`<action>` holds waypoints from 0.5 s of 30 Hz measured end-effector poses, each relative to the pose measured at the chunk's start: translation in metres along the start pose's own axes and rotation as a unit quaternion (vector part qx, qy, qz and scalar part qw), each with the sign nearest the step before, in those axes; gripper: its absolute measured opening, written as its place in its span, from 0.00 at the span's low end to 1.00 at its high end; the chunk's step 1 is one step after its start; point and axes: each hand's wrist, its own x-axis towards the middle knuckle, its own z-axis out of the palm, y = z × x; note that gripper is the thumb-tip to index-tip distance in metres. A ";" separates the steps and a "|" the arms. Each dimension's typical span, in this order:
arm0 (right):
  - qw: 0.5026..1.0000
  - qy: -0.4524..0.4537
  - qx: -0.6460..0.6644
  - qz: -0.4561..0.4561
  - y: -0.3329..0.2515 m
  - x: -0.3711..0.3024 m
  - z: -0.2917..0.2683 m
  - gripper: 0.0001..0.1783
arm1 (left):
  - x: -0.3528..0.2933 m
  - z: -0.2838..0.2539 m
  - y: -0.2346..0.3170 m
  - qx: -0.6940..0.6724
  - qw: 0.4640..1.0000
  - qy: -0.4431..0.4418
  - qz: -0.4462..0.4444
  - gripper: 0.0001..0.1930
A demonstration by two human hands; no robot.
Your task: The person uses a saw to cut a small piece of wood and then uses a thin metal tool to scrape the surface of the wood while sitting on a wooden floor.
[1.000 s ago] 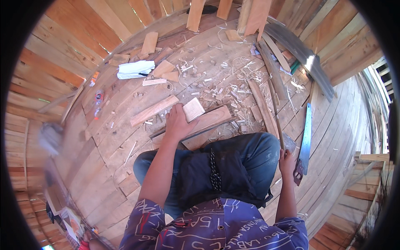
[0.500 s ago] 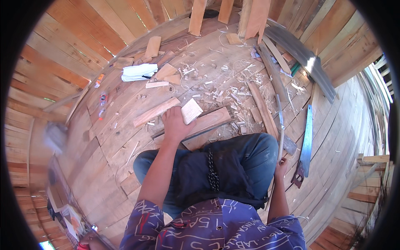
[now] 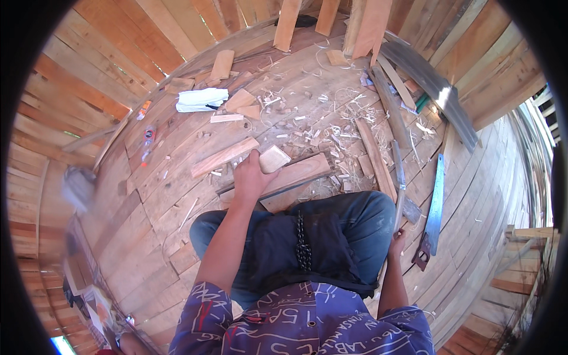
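My left hand [image 3: 251,178] is closed on a small pale square wood block [image 3: 274,159], its fingers along the block's left edge and its thumb at the near side. The block is above the left part of a wider plank [image 3: 300,173], which lies on other boards in front of my crossed legs. Just left of the hand is a narrow wood strip [image 3: 223,157]. By my right knee, my right hand [image 3: 397,242] is closed around a slim tool that looks like a long-handled knife [image 3: 400,174], its blade pointing away from me. The lower handle is partly hidden by my arm.
A handsaw [image 3: 437,201] lies on the floor at the right. Shavings and offcuts [image 3: 346,131] litter the floor ahead, with a long board [image 3: 375,157] among them. A white cloth or bag [image 3: 201,100] and a clear bottle [image 3: 149,136] are at the far left. Another person's limb [image 3: 131,343] shows at lower left.
The block in my left hand has tipped so its edge shows more, and the fingers have shifted along its side. The right hand still holds the long tool. The whole view has moved slightly.
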 end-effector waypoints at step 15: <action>0.992 -0.087 -0.088 0.033 -0.015 -0.023 -0.009 0.19 | -0.006 0.007 -0.016 -0.063 0.996 -0.018 0.054 0.23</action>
